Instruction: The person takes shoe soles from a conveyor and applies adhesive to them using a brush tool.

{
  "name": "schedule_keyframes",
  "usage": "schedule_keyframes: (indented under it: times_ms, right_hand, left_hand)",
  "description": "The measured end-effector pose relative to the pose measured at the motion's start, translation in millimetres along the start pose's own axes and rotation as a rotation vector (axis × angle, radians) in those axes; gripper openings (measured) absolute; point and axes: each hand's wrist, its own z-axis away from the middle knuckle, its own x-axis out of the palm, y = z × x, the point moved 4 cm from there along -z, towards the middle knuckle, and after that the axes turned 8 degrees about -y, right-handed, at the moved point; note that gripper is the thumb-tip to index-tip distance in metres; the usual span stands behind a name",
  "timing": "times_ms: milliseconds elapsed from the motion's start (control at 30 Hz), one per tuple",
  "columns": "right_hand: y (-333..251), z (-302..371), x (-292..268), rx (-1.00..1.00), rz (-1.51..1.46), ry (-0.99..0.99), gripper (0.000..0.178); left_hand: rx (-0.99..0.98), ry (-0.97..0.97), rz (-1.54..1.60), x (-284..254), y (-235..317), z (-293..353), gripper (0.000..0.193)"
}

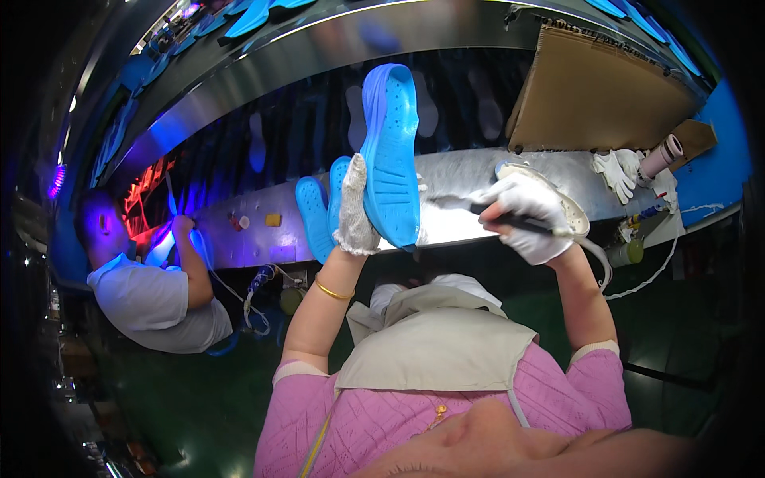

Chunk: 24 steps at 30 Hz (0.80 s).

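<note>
My left hand (353,209), in a whitish knit glove, grips a bright blue shoe sole (392,151) and holds it upright above the bench, its tread of grooves and small holes in view. In my right hand (526,209), also gloved with bare fingertips showing, is a brush (510,218) with a black handle. Its light tip points left toward the sole; whether they touch I cannot tell. Two more blue soles (312,209) stand behind my left hand. A pale, sole-shaped piece with holes (575,215) lies partly hidden behind my right hand.
The metal bench (239,215) runs across, with a dark conveyor (303,119) carrying soles beyond. At right are a cardboard sheet (598,95), spare white gloves (613,174), a pinkish tube (661,155) and a dangling white cord (645,288). A co-worker (159,295) sits at left. A yellow block (273,220) lies nearby.
</note>
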Motion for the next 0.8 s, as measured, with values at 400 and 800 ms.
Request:
schedule_keyframes:
  times_ms: [400,800]
  right_hand:
    - [48,72,-59,0.125,-0.451,0.8,0.017]
    - [58,52,-31,0.301,-0.421,0.536,0.021]
  left_hand:
    - [0.087,-0.241,0.072,155,106,-215,0.057]
    - [0.388,0.168,-1.888,71,201,-211,0.044]
